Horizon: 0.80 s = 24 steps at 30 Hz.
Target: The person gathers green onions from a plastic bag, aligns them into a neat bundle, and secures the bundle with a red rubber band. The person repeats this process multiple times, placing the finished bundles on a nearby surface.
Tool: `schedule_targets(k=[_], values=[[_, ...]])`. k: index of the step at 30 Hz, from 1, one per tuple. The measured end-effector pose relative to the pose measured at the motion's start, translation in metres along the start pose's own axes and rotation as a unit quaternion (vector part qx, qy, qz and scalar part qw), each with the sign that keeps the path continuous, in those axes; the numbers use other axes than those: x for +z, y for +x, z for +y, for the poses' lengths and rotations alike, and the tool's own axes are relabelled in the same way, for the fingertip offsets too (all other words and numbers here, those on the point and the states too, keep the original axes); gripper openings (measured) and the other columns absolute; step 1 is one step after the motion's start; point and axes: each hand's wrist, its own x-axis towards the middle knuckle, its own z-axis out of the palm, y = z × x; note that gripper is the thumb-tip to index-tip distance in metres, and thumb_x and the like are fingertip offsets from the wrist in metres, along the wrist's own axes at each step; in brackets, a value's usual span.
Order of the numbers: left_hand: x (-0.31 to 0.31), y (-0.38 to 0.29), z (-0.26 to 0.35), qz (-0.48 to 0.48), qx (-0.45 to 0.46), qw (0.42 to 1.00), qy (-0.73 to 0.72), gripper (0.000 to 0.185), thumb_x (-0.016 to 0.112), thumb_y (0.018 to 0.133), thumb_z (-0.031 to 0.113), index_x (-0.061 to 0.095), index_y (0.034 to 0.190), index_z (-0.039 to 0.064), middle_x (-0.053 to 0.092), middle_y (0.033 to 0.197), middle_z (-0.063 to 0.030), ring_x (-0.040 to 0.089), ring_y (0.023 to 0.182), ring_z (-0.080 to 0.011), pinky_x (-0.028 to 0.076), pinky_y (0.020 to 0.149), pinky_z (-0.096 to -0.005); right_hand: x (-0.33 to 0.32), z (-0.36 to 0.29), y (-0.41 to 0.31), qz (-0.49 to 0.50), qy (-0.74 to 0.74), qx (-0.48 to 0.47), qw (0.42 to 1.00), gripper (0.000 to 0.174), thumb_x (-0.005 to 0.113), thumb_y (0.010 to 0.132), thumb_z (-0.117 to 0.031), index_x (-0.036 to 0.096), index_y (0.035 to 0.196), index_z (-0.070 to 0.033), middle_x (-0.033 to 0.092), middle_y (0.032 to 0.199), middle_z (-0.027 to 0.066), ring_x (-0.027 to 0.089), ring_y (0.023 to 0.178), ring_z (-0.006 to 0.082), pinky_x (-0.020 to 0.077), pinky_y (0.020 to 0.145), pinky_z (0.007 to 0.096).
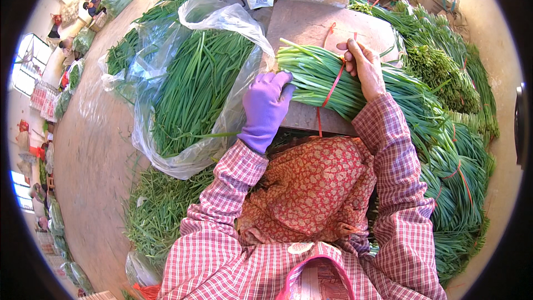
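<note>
A bunch of long green leaves with pale stems, probably garlic chives (310, 73), lies across a low board (300, 21) before me. A thin red tie (334, 85) runs around the bunch. My right hand (366, 64), bare, pinches the tie at the top side of the bunch. My left hand (268, 102), in a purple glove, rests with curled fingers at the pale cut ends. Whether it grips a stem is hidden. Another red tie (331, 29) lies on the board, and a red strand (319, 121) hangs over its near edge.
On the left, an open clear plastic bag (183, 168) holds loose leaves (200, 87). Leaf scraps (166, 212) are heaped below it. Tied bunches (454, 179) are piled along my right. A patterned red cloth (312, 183) covers my lap. Other people and bags line the far left wall.
</note>
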Motion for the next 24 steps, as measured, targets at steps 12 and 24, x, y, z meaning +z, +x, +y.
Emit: schedule_targets(k=[12, 24], values=[[-0.021, 0.015, -0.019, -0.082, -0.066, 0.978, -0.183, 0.018, 0.075, 0.075, 0.005, 0.071, 0.092, 0.001, 0.07, 0.083, -0.0061, 0.066, 0.072, -0.015, 0.054, 0.067, -0.0287, -0.003, -0.007, -0.006, -0.025, -0.001, -0.001, 1.0, 0.04, 0.051, 0.106, -0.037, 0.07, 0.106, -0.003, 0.057, 0.074, -0.0086, 0.051, 0.062, 0.0019, 0.0397, 0.057, 0.0182], [0.005, -0.009, -0.047, -0.08, -0.301, 0.89, -0.334, 0.017, 0.075, 0.083, 0.002, 0.07, 0.099, -0.002, 0.067, 0.086, 0.001, 0.059, 0.075, -0.006, 0.05, 0.07, -0.0217, 0.003, -0.007, -0.015, -0.023, -0.004, 0.015, 1.0, 0.04, 0.051, 0.105, -0.04, 0.07, 0.107, -0.004, 0.056, 0.075, -0.0089, 0.05, 0.063, 0.002, 0.0384, 0.058, 0.0182]])
